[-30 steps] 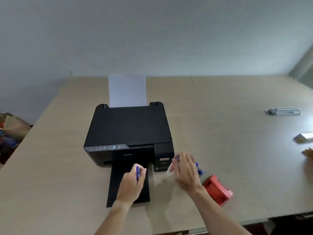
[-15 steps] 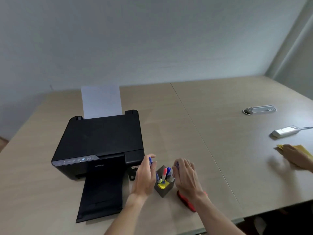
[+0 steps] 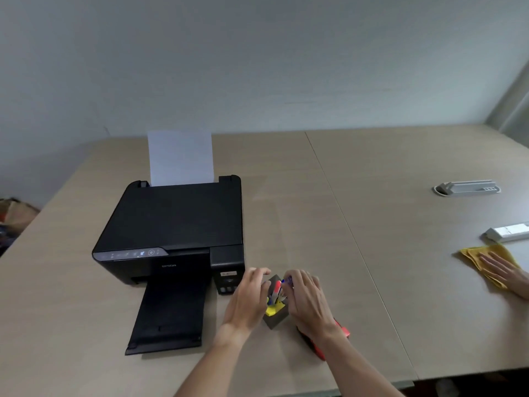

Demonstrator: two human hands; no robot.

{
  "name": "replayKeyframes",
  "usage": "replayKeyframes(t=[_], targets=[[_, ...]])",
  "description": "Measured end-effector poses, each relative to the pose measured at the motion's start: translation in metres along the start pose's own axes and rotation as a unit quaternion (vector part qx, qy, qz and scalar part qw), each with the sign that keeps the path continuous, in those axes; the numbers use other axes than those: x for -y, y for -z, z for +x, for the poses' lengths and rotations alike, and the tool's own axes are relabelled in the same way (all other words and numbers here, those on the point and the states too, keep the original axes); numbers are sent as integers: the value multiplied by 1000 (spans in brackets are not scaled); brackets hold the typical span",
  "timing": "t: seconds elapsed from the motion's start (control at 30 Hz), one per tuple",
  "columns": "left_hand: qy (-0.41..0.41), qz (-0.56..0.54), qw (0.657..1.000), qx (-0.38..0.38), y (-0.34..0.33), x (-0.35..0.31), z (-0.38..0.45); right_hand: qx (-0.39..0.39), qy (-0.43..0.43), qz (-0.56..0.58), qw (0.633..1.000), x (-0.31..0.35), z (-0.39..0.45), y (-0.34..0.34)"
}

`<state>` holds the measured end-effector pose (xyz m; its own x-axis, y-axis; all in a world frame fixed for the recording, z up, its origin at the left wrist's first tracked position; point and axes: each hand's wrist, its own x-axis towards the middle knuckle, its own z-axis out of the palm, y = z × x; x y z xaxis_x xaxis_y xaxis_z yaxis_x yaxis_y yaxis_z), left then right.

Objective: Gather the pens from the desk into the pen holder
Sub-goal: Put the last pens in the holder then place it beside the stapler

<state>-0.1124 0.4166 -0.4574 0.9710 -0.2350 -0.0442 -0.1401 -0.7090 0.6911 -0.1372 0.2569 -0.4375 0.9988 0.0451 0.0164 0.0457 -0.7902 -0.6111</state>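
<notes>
A grey square pen holder (image 3: 274,321) stands on the desk just right of the printer, with a yellow item (image 3: 274,309) inside it. A red-and-white pen (image 3: 276,289) and others stand in it. My left hand (image 3: 248,300) rests against the holder's left side with its fingers apart, and I see no pen in it. My right hand (image 3: 308,302) is at the holder's right side. Its fingertips pinch a blue pen (image 3: 287,280) over the holder's opening. Both hands hide most of the holder's sides.
A black printer (image 3: 171,224) with upright paper (image 3: 181,157) and an extended output tray (image 3: 169,316) sits to the left. A red object (image 3: 342,331) lies under my right wrist. Far right: another person's hand (image 3: 503,272) on a yellow cloth (image 3: 483,253), a white power strip (image 3: 506,232), a grey cable port (image 3: 468,187).
The view shifted left. My left hand no longer shows the blue pen it held and now has its fingers spread at the holder. My right hand closed in on the holder's top.
</notes>
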Motion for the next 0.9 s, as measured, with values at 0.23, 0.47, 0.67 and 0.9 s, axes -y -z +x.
replayKeyframes(t=[0.23, 0.47, 0.67, 0.9], targets=[[-160, 77, 979, 97, -74, -119, -17, -92, -86, -80, 989, -84, -96, 87], [-226, 156, 930, 245, -147, -220, -52, -160, -112, -92, 976, -145, -184, 165], [-246, 182, 920, 246, -181, -277, -54, -182, -145, -74, 970, -181, -254, 192], [-264, 192, 917, 228, -205, -343, -50, -191, -229, -107, 948, -224, -327, 209]])
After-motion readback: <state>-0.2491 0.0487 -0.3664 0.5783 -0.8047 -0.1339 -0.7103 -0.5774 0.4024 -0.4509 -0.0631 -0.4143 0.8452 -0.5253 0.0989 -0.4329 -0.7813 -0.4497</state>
